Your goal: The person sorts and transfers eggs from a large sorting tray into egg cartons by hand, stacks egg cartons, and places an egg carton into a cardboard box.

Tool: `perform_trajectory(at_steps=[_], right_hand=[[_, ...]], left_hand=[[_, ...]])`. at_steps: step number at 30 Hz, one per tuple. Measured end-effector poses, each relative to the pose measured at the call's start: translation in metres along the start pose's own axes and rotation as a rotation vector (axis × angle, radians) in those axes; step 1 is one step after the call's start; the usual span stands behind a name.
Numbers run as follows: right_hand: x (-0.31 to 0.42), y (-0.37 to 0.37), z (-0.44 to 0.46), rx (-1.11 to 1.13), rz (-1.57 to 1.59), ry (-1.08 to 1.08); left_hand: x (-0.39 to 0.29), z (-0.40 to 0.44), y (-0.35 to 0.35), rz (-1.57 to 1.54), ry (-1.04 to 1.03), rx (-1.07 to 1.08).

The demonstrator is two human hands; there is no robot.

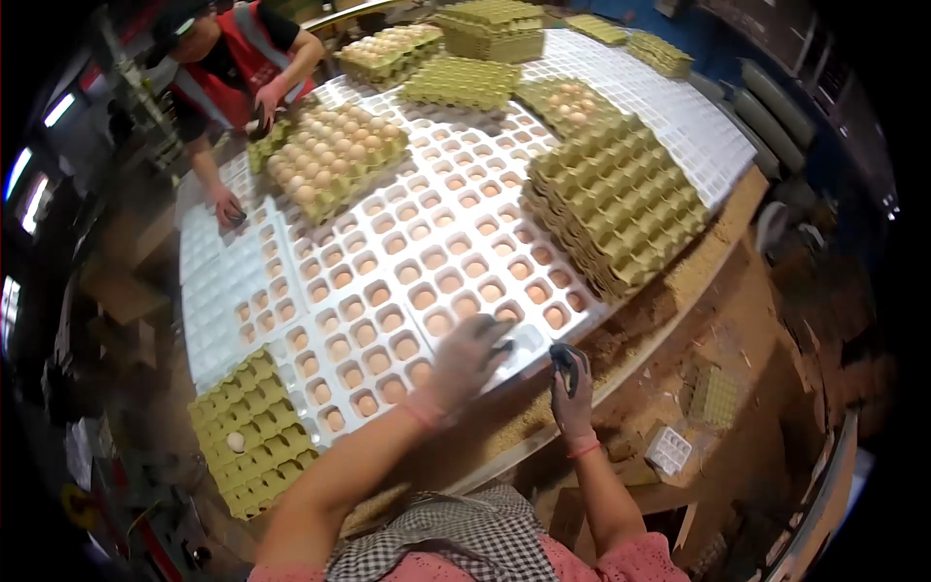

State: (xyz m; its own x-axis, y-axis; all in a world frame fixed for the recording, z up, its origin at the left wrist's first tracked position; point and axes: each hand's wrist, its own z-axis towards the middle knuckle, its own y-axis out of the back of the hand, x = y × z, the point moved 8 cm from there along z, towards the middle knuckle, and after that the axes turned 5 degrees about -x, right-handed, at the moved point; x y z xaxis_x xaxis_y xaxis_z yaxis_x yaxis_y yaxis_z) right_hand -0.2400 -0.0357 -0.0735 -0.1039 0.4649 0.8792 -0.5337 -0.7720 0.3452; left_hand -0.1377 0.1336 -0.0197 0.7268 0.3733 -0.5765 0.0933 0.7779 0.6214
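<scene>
Eggs [555, 317] at the fingertips, brittle cargo on the front row!

And here we are at the near edge of the white tray [582, 326], eggs sunk singly into square pockets. Each should be light for its size, firm to a gentle touch but quick to crack under a hard squeeze; that smooth shell could slide, too, between coated fingers. The sensible hold, I'd judge, is soft pads around the exposed upper sides, then straight up, no scraping on the pocket walls. The tray looks thin and may flex if pressed.

Now the hands! The left hand [469, 354] leans over the front pockets, fingers bent; its palm is hidden, so I cannot tell whether they pinch anything. One egg sits just beyond those fingertips, another just beside the knuckles. Across at the rim, the right hand [570, 386] has dark-coated fingers half curled, no egg visible among them; whether they grip the edge, I cannot tell. Nearest egg: just beyond, in its pocket.
</scene>
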Motion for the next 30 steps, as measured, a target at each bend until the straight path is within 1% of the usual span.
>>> perform_trajectory(at_steps=[1, 2, 3, 4, 5, 6, 8, 9, 10, 11, 12, 14, 15, 16, 18, 20, 21, 22, 23, 24, 25, 26, 28, 30], right_hand=[[0.0, -0.002, -0.001, 0.025, -0.025, 0.014], [-0.002, -0.006, -0.004, 0.027, -0.016, 0.024], [-0.012, -0.012, -0.009, 0.001, -0.041, 0.025], [-0.016, -0.02, -0.01, 0.001, 0.085, -0.045], [-0.024, -0.03, -0.011, 0.008, 0.09, -0.004], [-0.015, -0.039, -0.006, 0.066, 0.099, 0.001], [0.005, -0.068, -0.003, 0.117, 0.23, 0.002], [0.02, -0.09, -0.005, 0.172, 0.264, 0.01], [0.043, -0.115, -0.009, 0.29, 0.204, 0.087], [0.086, -0.147, -0.017, 0.461, 0.294, 0.145], [0.134, -0.182, -0.028, 0.627, 0.381, 0.208], [0.207, -0.248, -0.065, 0.899, 0.291, 0.462], [0.236, -0.278, -0.087, 0.901, 0.276, 0.673], [0.257, -0.311, -0.11, 0.962, 0.241, 0.708], [0.285, -0.376, -0.16, 0.897, 0.201, 0.903], [0.286, -0.442, -0.213, 0.993, -0.076, 1.006], [0.281, -0.473, -0.231, 1.214, -0.187, 0.882], [0.268, -0.497, -0.243, 1.422, -0.29, 0.714], [0.27, -0.502, -0.236, 1.361, -0.238, 0.618], [0.268, -0.501, -0.252, 0.923, -0.218, 1.044], [0.275, -0.492, -0.235, 1.111, -0.125, 0.828], [0.276, -0.48, -0.219, 1.128, 0.055, 0.644], [0.272, -0.436, -0.164, 0.919, 0.328, 0.356], [0.244, -0.366, -0.095, 0.641, 0.635, 0.198]], left_hand=[[-0.003, -0.001, -0.024, 0.085, -0.055, -0.022], [-0.001, -0.01, -0.047, 0.153, -0.151, 0.037], [0.013, -0.021, -0.081, 0.238, -0.063, 0.275], [0.022, -0.036, -0.091, 0.351, -0.026, 0.401], [0.02, -0.04, -0.081, 0.213, 0.006, 0.4], [0.007, -0.042, -0.044, 0.257, -0.084, 0.243], [0.011, -0.055, 0.028, 0.201, 0.061, 0.12], [0.018, -0.069, 0.073, 0.266, 0.118, 0.018], [0.031, -0.094, 0.119, 0.304, 0.253, -0.133], [0.041, -0.119, 0.175, 0.211, 0.343, -0.252], [0.043, -0.15, 0.229, 0.392, 0.473, -0.336], [0.051, -0.24, 0.318, 0.57, 0.773, -0.613], [0.063, -0.299, 0.35, 0.432, 0.822, -0.87], [0.056, -0.339, 0.375, 0.792, 0.902, -0.718], [0.047, -0.409, 0.404, 1.377, 1.456, -0.308], [0.024, -0.406, 0.416, 1.2, 1.742, -0.077], [0.032, -0.413, 0.417, 1.132, 1.731, -0.063], [0.046, -0.424, 0.416, 1.081, 1.686, -0.094], [0.062, -0.437, 0.417, 1.025, 1.648, -0.132], [0.077, -0.448, 0.42, 0.971, 1.614, -0.173], [0.092, -0.457, 0.424, 0.918, 1.592, -0.213], [0.104, -0.465, 0.427, 0.87, 1.58, -0.252], [0.122, -0.475, 0.434, 0.769, 1.558, -0.325], [0.133, -0.481, 0.44, 0.652, 1.52, -0.432]])
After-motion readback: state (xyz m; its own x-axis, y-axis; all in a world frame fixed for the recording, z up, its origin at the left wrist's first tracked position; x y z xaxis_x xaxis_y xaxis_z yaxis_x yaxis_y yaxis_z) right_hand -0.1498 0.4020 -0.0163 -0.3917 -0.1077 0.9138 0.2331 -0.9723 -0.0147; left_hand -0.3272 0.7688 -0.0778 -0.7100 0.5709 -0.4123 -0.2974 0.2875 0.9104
